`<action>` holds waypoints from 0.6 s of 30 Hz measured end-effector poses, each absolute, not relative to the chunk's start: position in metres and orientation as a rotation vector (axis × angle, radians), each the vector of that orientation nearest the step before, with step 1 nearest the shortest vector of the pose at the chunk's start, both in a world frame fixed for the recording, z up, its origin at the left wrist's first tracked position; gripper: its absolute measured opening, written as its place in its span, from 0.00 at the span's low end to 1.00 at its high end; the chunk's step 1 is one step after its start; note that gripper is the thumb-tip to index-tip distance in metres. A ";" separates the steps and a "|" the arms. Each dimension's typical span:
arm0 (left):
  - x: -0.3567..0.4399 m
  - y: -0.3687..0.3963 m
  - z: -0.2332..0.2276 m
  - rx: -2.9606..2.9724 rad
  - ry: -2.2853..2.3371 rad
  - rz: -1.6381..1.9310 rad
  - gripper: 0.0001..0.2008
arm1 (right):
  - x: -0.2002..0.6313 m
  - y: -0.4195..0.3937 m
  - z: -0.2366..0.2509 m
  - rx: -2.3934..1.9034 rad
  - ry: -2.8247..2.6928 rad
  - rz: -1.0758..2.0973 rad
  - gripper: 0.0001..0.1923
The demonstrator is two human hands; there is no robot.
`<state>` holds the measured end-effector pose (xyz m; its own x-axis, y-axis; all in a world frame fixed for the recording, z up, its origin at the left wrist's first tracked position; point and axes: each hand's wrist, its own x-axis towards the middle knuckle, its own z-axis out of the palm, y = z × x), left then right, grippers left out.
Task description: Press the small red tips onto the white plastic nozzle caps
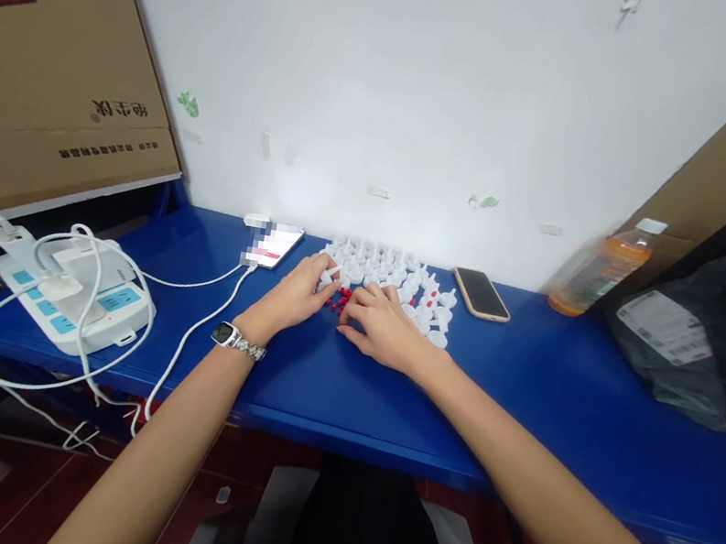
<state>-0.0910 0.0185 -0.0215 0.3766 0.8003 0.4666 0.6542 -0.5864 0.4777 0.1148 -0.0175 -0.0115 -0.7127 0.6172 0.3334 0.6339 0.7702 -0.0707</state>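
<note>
My left hand (298, 291) is closed around a white plastic piece (329, 276) with a narrow stem, like a small funnel or nozzle cap. Small red pieces (340, 299) lie loose on the blue table between my two hands. Over their right side, my right hand (382, 324) has its fingers bent, with the fingertips down among them; what is between those fingertips is too small to make out. Behind both hands stand many similar white pieces (371, 260) in a dense group, and a few of those on the right show red parts.
A phone with a lit screen (275, 245) lies left, its cable running over the blue table (342, 398). A dark-screened phone (482, 294) and an orange drink bottle (604, 266) are right. A white power strip (73, 293) with looped cables sits far left, below a cardboard box (58, 54).
</note>
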 end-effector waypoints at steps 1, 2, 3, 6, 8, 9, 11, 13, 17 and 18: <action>-0.091 0.019 -0.022 2.420 1.303 1.003 0.06 | 0.116 -0.016 -0.011 -0.968 -2.596 -0.066 0.07; -0.090 0.019 -0.022 2.415 1.304 1.001 0.06 | 0.118 -0.015 -0.010 -0.983 -2.549 -0.057 0.07; -0.089 0.018 -0.021 2.407 1.302 1.003 0.07 | 0.121 -0.013 -0.008 -1.005 -2.486 -0.039 0.07; -0.083 0.013 -0.017 2.370 1.261 0.997 0.08 | 0.128 -0.007 0.000 -1.070 -2.243 0.128 0.06; -0.078 0.007 -0.014 2.340 1.206 0.967 0.08 | 0.132 -0.004 0.003 -1.075 -2.052 0.334 0.07; -0.075 0.004 -0.012 2.328 1.177 0.947 0.09 | 0.133 -0.002 0.003 -1.058 -1.957 0.445 0.08; -0.070 -0.001 -0.009 2.321 1.135 0.917 0.10 | 0.133 0.000 0.002 -1.005 -1.793 0.634 0.11; -0.066 -0.004 -0.009 2.327 1.114 0.904 0.11 | 0.131 0.002 -0.002 -0.942 -1.698 0.763 0.13; -0.062 -0.006 -0.010 2.335 1.097 0.883 0.10 | 0.125 0.001 -0.006 -0.843 -1.638 0.931 0.15; -0.061 -0.006 -0.010 2.333 1.091 0.879 0.10 | 0.124 0.000 -0.006 -0.823 -1.617 0.962 0.15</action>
<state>-0.0613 -0.0062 -0.0103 0.4927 0.7895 0.3660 0.5259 -0.6052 0.5977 0.1237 0.0003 -0.0062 -0.2292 0.8769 0.4225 0.0475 0.4436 -0.8949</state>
